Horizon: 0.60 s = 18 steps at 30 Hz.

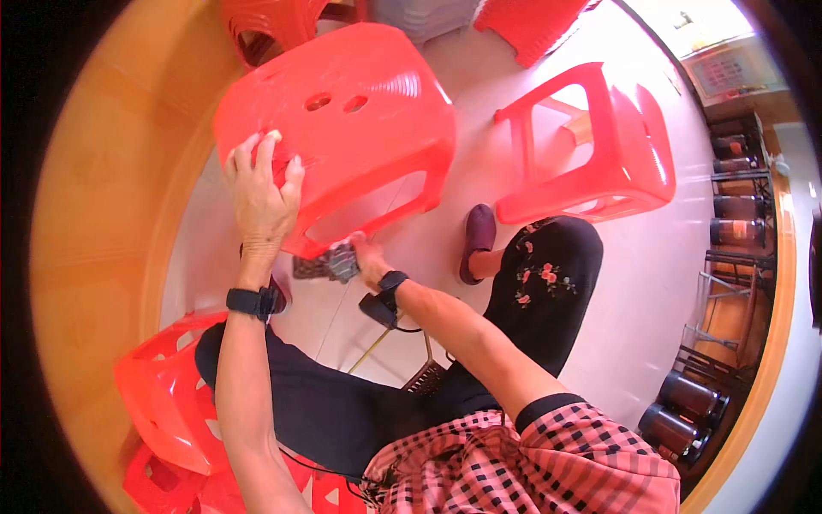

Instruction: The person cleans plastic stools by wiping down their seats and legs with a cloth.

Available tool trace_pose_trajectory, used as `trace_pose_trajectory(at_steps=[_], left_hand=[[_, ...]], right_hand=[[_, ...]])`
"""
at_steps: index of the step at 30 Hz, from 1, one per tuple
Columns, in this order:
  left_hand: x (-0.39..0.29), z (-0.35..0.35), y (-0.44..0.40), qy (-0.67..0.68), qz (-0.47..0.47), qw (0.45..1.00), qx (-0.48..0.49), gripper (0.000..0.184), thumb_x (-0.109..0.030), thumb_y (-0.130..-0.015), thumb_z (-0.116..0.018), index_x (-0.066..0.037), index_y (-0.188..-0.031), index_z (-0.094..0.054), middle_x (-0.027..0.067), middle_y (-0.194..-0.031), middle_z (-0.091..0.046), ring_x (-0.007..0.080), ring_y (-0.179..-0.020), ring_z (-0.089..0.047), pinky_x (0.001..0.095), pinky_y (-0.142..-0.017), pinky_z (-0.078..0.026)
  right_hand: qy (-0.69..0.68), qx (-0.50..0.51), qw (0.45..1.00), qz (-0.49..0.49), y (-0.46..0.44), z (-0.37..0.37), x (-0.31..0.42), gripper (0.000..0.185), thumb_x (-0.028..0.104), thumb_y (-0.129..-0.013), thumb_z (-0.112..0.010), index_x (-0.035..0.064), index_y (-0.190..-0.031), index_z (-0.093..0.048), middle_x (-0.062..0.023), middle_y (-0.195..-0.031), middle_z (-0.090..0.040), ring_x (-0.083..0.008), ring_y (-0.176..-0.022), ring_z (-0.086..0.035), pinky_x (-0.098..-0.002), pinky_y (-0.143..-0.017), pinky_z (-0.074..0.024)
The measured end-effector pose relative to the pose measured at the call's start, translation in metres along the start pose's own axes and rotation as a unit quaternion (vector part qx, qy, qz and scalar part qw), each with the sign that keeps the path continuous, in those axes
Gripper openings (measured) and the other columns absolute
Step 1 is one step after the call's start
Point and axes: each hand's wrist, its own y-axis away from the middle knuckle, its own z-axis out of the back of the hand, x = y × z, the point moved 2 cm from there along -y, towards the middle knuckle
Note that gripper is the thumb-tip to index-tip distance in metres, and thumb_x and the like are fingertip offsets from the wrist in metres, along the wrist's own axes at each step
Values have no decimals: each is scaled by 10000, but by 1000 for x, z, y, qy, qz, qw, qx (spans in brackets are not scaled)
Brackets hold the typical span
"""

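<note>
A red plastic stool (377, 128) stands in front of me, its seat with two holes tilted toward me. My left hand (264, 193) rests on the near left part of its seat, fingers spread and bent over the surface. Low at the stool's near edge, my right hand (368, 259) is closed on a grey and dark patterned cloth (342, 262). The cloth is bunched and touches or nearly touches the lower rim of the stool. Part of the cloth hangs to the left of the hand.
A second red stool (629, 146) lies on its side at the right. More red stools (265, 21) are at the top, and red chairs (171, 394) at the lower left. Dark jars (685, 415) line the right wall. An orange wall (103, 214) is at the left.
</note>
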Motion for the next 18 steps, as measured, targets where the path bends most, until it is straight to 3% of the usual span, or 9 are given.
trace_pose_trajectory(at_steps=[1,3,5,7,10,13,15,17,18], left_hand=[[-1,0,0,-9,4,1000,6,404,-255,-806,-640,-40,-1143,-583,176,-1151,-510,353,-1104,-462,458,-969,-368],[0,0,-1,-15,2,1000,7,401,-250,-806,-640,-40,-1143,-583,176,-1152,-509,351,-1108,-461,457,-969,-368],[0,-1,-1,-19,17,1000,16,398,-243,-809,-639,-38,-1145,-580,175,-1155,-506,348,-1115,-458,458,-969,-368],[0,0,0,-21,10,1000,13,399,-243,-810,-637,-38,-1148,-577,175,-1157,-504,346,-1116,-458,457,-970,-367],[-3,3,-1,-30,8,999,19,401,-242,-811,-635,-38,-1151,-574,173,-1161,-502,343,-1117,-457,456,-972,-366],[-3,3,-2,-37,10,999,23,402,-243,-811,-634,-38,-1151,-571,170,-1162,-502,341,-1119,-457,453,-973,-366],[1,0,-2,-39,6,999,23,402,-246,-811,-633,-39,-1150,-570,169,-1162,-502,341,-1119,-458,452,-974,-366],[2,-2,0,-51,6,998,21,403,-289,-840,-607,-72,-1177,-566,142,-1173,-522,323,-1133,-476,441,-987,-362],[1,-1,0,-52,4,998,21,403,-289,-840,-607,-72,-1177,-566,142,-1173,-522,323,-1133,-476,441,-987,-362]], right_hand=[[41,-159,986,15,7,18,16,322,326,-920,-521,29,-866,-633,-67,-791,-643,-167,-732,-602,-350,-674,-478],[9,-186,982,37,50,36,79,329,362,-853,-545,51,-936,-613,-89,-849,-626,-212,-736,-549,-405,-685,-438],[25,-250,962,104,-11,89,85,274,332,-853,-547,67,-904,-590,-80,-813,-610,-209,-697,-566,-397,-622,-463],[-76,-222,962,143,1,108,126,173,259,-847,-556,89,-878,-568,-55,-752,-570,-187,-647,-577,-369,-532,-470],[-103,-167,951,238,44,103,176,81,180,-835,-567,107,-862,-547,-21,-706,-531,-160,-609,-580,-342,-460,-464],[-90,-103,954,266,62,97,195,68,142,-818,-586,113,-867,-550,0,-706,-528,-148,-618,-578,-319,-502,-473],[-70,-144,946,281,71,88,207,100,158,-817,-595,97,-890,-563,5,-727,-546,-144,-628,-579,-296,-555,-486],[-19,-102,927,361,95,74,224,133,157,-828,-590,62,-919,-575,-2,-752,-562,-117,-644,-564,-270,-593,-480],[57,-102,911,396,151,58,245,157,142,-839,-589,30,-949,-581,-12,-770,-573,-92,-654,-546,-266,-589,-476]])
